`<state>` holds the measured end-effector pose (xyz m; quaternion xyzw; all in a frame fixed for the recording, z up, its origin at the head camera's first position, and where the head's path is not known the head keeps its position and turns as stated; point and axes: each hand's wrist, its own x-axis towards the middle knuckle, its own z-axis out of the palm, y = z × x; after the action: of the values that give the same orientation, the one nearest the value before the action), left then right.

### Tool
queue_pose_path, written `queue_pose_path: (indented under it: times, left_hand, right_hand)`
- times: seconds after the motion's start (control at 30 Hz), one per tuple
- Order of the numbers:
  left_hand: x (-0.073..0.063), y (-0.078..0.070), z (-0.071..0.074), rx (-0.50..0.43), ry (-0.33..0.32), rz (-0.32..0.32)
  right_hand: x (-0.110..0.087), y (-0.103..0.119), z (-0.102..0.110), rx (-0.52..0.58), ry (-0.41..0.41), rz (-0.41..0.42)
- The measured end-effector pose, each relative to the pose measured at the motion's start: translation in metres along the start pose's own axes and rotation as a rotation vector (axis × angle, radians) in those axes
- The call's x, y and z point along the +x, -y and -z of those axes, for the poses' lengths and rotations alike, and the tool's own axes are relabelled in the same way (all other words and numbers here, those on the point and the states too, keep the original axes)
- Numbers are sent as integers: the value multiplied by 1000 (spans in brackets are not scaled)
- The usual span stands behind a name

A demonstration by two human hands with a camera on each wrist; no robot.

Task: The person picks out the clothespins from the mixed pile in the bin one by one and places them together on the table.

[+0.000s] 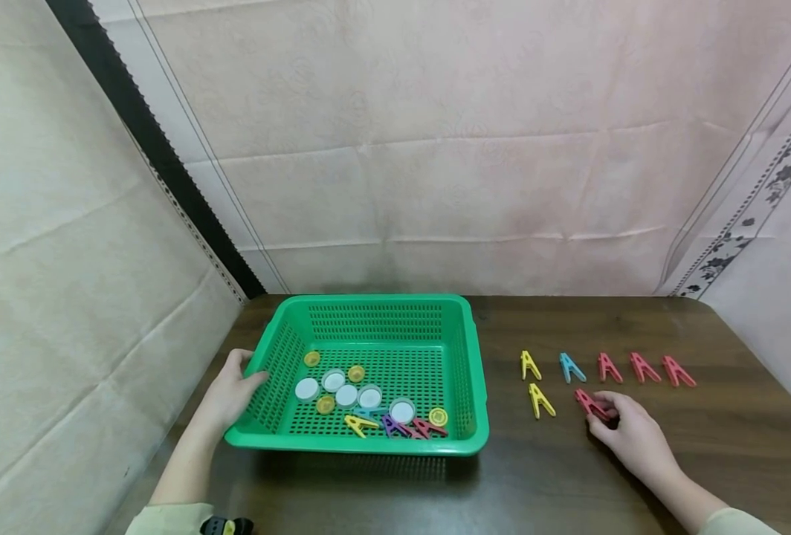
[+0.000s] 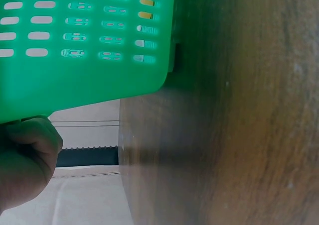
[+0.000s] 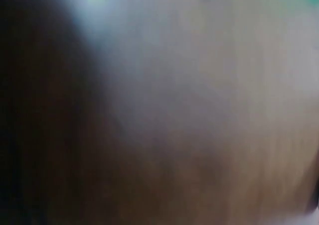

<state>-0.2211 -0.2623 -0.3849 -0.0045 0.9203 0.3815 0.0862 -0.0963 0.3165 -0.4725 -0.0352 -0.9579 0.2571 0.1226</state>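
Observation:
My left hand grips the left rim of a green plastic basket, thumb over the edge; the left wrist view shows the hand at the rim and the basket's slotted wall. Inside lie several white round caps, yellow round caps and clothespins, among them a yellow clothespin and a purple clothespin. On the right, my right hand pinches a red clothespin close over the table. The right wrist view is blurred.
Beyond the right hand, a row holds a yellow clothespin, a blue clothespin and three red clothespins. Another yellow clothespin lies below the row's left end. The brown wooden table ends at a pale cloth backdrop.

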Motion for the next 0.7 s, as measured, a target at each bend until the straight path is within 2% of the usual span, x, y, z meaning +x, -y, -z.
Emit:
queue_pose_path:
  times: [0.7]
  left_hand:
    - [0,-2,1,-2,0,1]
  right_hand:
    - [2,4,-5,-14,-63,5]
